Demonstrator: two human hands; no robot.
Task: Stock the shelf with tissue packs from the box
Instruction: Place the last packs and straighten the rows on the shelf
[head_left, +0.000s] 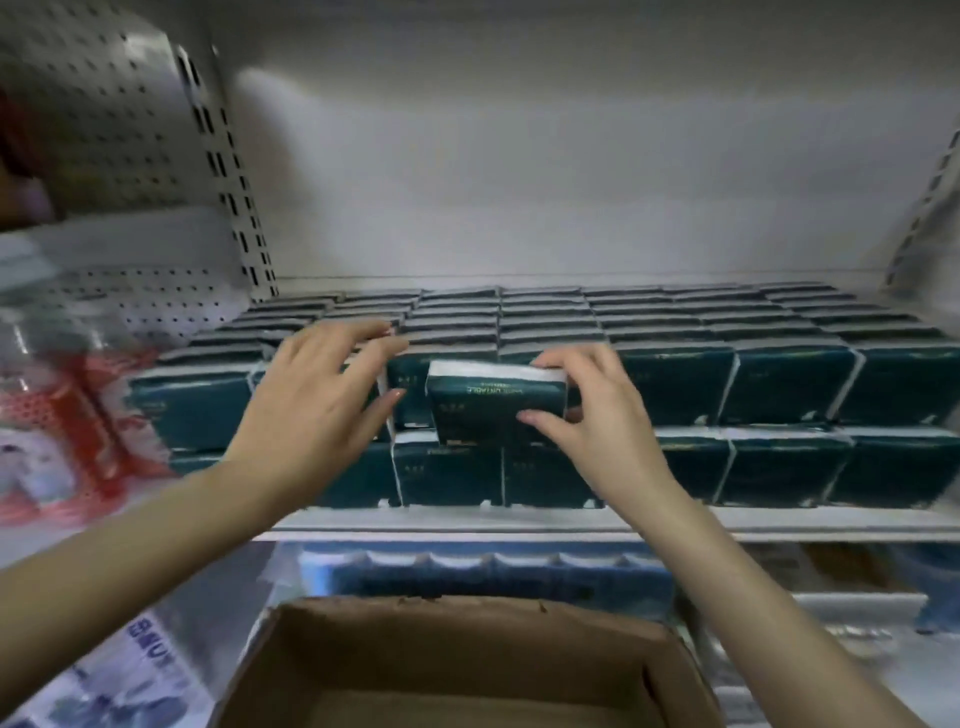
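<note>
The right hand (597, 410) and left hand (317, 395) are both raised to the front of the shelf (519, 522), and much around them is hard to read. The print on the tissue pack (493, 402) in the right hand is too blurred to make out. The left hand covers part of the front row of stocked packs (779, 384), so whether its fingertips actually touch them cannot be told. The cardboard box (467, 665) is cut off by the bottom edge, and only its open top and bare inner walls show. At the left, red packaging (93, 415) is smeared by motion blur, below a perforated pegboard panel (104, 104). Under the shelf, blue-wrapped goods (467, 571) are partly hidden behind the box.

The right hand pinches the dark green pack, thumb on its front face and fingers curled over its upper right corner. The pack stands upright, slightly tilted, just in front of the upper row of stocked packs, near the middle of the shelf. The left hand holds nothing. Its fingers are spread and relaxed, reaching over the top of the upper row just left of the held pack, with the thumb pointing toward it. Both forearms stretch up from the lower corners, over the box.
</note>
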